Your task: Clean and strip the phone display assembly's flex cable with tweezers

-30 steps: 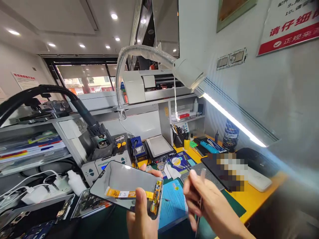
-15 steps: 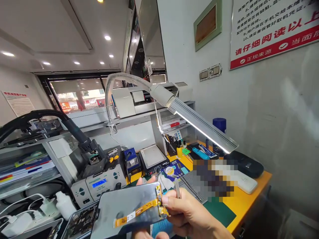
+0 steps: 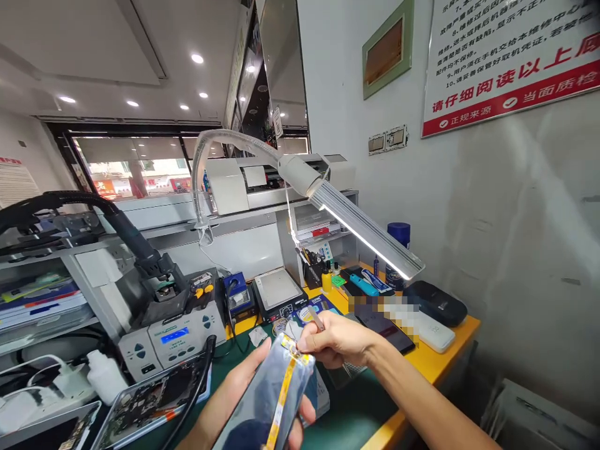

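Note:
My left hand [image 3: 234, 387] is closed around a slim phone screen panel [image 3: 255, 403], its grey back facing up and tilted toward me. An orange ribbon cable [image 3: 282, 397] runs along that back to small gold-coloured parts at the far end. At that end, my right hand [image 3: 335, 337] pinches a thin flat metal tool [image 3: 316, 317]. The tool's upper end sticks out above the fingers; its lower tip is hidden. Left of my hands lies an opened device [image 3: 150, 400] with bare circuit boards, and a black cable [image 3: 199, 381] passes over its edge.
A green mat [image 3: 370, 406] covers the yellow desk. A grey soldering station [image 3: 171, 340] stands at left beside a white bottle [image 3: 103, 375]. Overhead hangs a lit lamp [image 3: 360, 228]. A dark phone [image 3: 391, 331], a white power bank [image 3: 435, 331] and a black case [image 3: 435, 303] lie at right.
The panel has swung from lying crosswise to pointing away from me, and my left hand shows more. My right hand has moved slightly up with the tool. The view has shifted a little right.

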Demonstrator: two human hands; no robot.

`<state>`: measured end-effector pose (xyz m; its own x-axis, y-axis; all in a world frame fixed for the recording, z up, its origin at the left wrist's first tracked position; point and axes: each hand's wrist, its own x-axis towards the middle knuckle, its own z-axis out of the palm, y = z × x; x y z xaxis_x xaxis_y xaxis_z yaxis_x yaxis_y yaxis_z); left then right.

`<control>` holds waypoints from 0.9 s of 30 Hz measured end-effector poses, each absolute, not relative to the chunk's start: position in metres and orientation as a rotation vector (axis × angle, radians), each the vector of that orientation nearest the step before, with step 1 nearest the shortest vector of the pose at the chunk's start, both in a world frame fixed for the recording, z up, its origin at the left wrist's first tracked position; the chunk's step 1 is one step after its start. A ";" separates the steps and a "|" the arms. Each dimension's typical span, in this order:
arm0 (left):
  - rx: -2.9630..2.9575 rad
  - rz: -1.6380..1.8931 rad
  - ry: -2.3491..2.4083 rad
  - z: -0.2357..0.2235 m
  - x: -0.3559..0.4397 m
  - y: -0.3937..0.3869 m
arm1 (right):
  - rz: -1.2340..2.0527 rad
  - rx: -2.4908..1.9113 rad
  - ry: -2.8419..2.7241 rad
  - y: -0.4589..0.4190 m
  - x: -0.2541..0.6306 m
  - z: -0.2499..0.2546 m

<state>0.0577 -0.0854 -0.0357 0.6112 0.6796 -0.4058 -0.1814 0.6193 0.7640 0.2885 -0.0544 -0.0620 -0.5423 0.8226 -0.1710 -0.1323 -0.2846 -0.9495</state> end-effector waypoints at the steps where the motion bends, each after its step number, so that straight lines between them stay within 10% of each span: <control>1: 0.729 0.511 0.742 -0.035 0.058 -0.084 | 1.874 -0.925 -1.267 -0.052 0.287 -0.063; 27: 1.316 0.809 0.688 0.042 0.090 -0.001 | 1.428 -0.382 -0.906 0.002 0.290 0.042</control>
